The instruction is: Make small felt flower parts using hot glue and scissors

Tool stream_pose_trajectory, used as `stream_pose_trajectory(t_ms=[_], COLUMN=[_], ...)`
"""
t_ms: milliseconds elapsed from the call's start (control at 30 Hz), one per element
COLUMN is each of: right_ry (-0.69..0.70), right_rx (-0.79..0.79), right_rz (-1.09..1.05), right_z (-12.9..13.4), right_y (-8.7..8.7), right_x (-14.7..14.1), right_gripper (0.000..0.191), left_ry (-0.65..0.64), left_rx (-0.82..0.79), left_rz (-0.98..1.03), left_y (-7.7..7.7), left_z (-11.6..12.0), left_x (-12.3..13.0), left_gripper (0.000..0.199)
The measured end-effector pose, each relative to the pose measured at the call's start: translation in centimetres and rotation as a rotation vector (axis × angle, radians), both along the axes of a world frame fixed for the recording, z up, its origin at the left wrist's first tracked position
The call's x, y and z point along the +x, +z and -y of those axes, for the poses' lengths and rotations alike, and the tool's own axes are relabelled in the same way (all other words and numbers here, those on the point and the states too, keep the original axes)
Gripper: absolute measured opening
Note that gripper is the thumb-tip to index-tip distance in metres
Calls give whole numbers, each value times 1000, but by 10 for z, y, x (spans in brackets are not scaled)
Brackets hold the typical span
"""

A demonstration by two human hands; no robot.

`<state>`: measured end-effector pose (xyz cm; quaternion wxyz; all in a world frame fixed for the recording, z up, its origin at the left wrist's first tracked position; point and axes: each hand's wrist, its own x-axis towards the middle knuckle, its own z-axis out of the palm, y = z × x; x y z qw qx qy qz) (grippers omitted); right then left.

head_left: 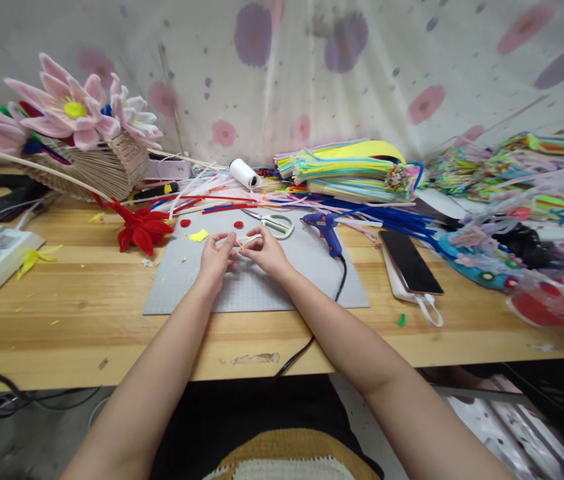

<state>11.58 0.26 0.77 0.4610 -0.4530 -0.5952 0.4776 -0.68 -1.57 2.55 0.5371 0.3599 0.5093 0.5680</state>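
Observation:
Over the grey cutting mat [262,297], my left hand [216,259] and my right hand [268,255] meet, fingertips pinched on a small, thin white-and-yellow piece [245,241]. Its exact kind is too small to make out. Just beyond my right hand lie scissors [282,227] with pale handles. To their right, a blue glue gun [323,231] rests on the mat, its black cord running toward the table's front edge. A yellow scrap [199,236] and a small red piece [185,223] sit left of my hands; another red piece [239,225] lies just behind them.
A red fuzzy flower [143,230] lies at the mat's left edge. Pink flowers [75,110] stand behind it. Bundled pipe cleaners [352,173] and a white thread spool [243,173] line the back. A phone [411,261] lies on the right.

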Motion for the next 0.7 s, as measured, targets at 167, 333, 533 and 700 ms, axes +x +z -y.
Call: stream_pose_trajectory(t_ms=[167,333,533,700], right_ry=[12,13,7,-30], right_rx=[-21,30,95,133], right_rz=[32,44,71,208], right_z=[-2,-2,-2,-8], right_y=[1,2,4,5], right_x=[5,6,6,17], right_gripper=[37,33,28,22], left_ry=[-26,41,34,151], left_rx=[56,55,38,97], left_rz=[-68,-99,-91,-88], left_y=[-1,-7,-7,-6], left_z=[1,0,1,-6], left_x=[-2,-2,0,-6], left_gripper=[62,61,62,57])
